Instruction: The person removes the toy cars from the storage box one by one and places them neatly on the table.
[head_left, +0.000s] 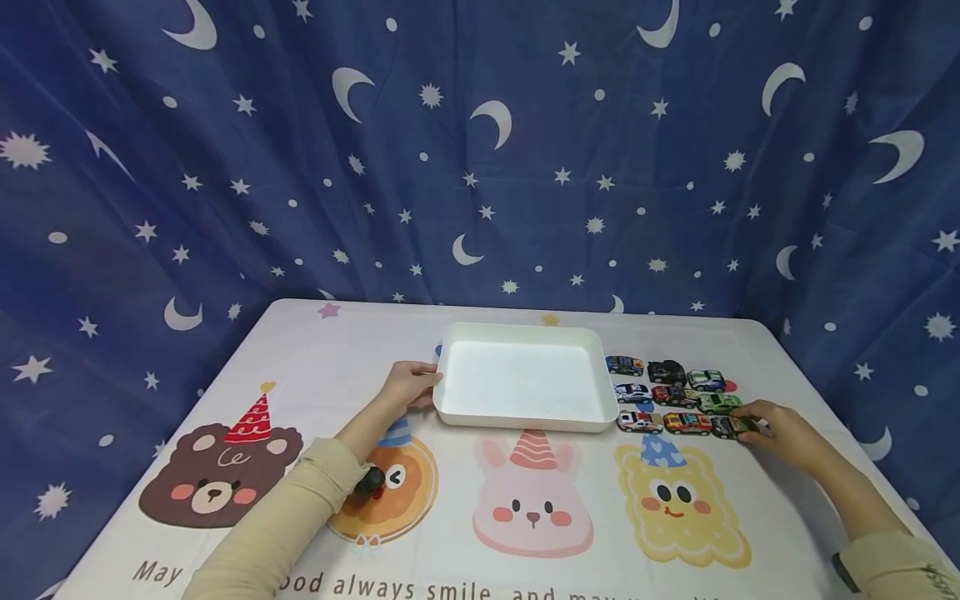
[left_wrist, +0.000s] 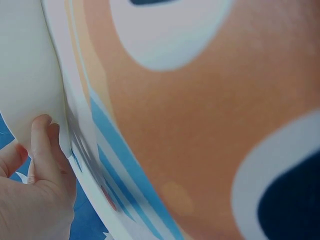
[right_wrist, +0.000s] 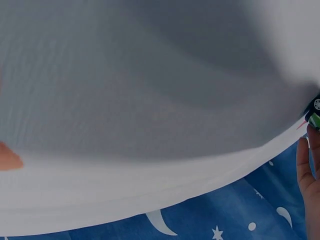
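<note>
A shallow white tray (head_left: 525, 379) stands on the table, with nothing inside it. My left hand (head_left: 407, 385) grips its left wall; in the left wrist view, the fingers (left_wrist: 46, 145) bend over the tray's edge (left_wrist: 35, 75). To the right of the tray, several toy cars sit in three rows. At the near right corner of that group, my right hand (head_left: 776, 429) pinches a dark toy car (head_left: 727, 427). A green car (head_left: 718, 404) lies just behind it. The right wrist view catches only part of the hand (right_wrist: 310, 175) and a car (right_wrist: 315, 112) at its fingertips.
The white tablecloth (head_left: 442, 575) carries printed cartoon animals and lettering. Behind the table hangs a blue curtain (head_left: 420, 208) with moons and stars. Beside the tray are a blue car (head_left: 625, 365), a black car (head_left: 667, 372) and a yellow-red car (head_left: 687, 423).
</note>
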